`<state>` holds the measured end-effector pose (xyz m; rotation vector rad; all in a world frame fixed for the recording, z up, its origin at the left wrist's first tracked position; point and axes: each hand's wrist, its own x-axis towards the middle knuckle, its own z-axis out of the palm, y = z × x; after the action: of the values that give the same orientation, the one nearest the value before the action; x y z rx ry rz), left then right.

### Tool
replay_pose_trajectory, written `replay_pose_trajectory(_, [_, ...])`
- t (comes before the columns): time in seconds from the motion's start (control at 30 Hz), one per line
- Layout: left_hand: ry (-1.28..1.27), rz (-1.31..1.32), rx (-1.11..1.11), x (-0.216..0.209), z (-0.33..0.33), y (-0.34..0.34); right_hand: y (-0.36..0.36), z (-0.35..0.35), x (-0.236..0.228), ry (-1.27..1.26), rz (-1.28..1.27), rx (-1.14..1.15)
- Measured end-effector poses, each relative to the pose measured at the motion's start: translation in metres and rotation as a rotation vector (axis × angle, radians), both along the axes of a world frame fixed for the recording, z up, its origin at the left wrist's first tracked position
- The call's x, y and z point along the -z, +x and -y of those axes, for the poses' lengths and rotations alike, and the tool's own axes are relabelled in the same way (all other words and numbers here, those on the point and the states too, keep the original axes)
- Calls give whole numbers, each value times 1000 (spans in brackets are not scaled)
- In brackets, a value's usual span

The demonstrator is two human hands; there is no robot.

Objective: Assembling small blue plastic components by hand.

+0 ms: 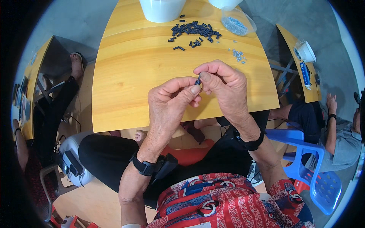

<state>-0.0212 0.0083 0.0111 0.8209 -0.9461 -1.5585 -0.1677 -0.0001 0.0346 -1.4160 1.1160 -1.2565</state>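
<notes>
Head view: left hand [173, 95] has a little black piece [197, 82] pinched between thumb and finger, over the near part of the table [125, 83]. Right hand [227, 83] is up at its far end, fingers narrow, can't tell what they're gripping. Far off sits a black pile [194, 29], with loose silver bits [238, 55] to its right.

Looks steeply down from head height through a wide fisheye, facing forward over the patterned shirt [224, 201] at the lower edge. Takes in the left hand [171, 97] and right hand [227, 85] from close by, near mid-frame, with the table [129, 83] across the upper middle. Spreads wide enough to catch a second table [40, 62] at far left and a third table [311, 95] at upper right, curving toward a black rim.
</notes>
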Motion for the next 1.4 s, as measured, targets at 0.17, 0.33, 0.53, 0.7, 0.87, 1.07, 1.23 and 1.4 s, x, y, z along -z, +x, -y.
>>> replay_pose_trajectory(0.17, [-9, 4, 4, 1, 0, 0, 1, -1, 0, 2, -8, 13])
replay_pose_trajectory(0.33, [-1, 4, 12, 2, 1, 1, 1, 2, 2, -87, -76, 20])
replay_pose_trajectory(0.53, [6, -13, 29, 3, 1, 0, -1, 3, 3, -208, -218, 52])
replay_pose_trajectory(0.7, [25, -3, 20, 1, 1, 0, 1, 4, 10, -214, -137, 53])
replay_pose_trajectory(0.87, [-7, 7, 7, 0, 3, 3, 2, 7, 8, -363, -256, 49])
replay_pose_trajectory(1.07, [1, -3, 13, -4, 5, 5, 3, 11, 10, -467, -271, 45])
replay_pose_trajectory(1.23, [-2, 28, -10, -7, 8, 11, 7, 18, 4, -633, -377, 9])
replay_pose_trajectory(1.4, [56, 50, -8, -2, 10, 12, 7, 20, 14, -626, -388, -5])
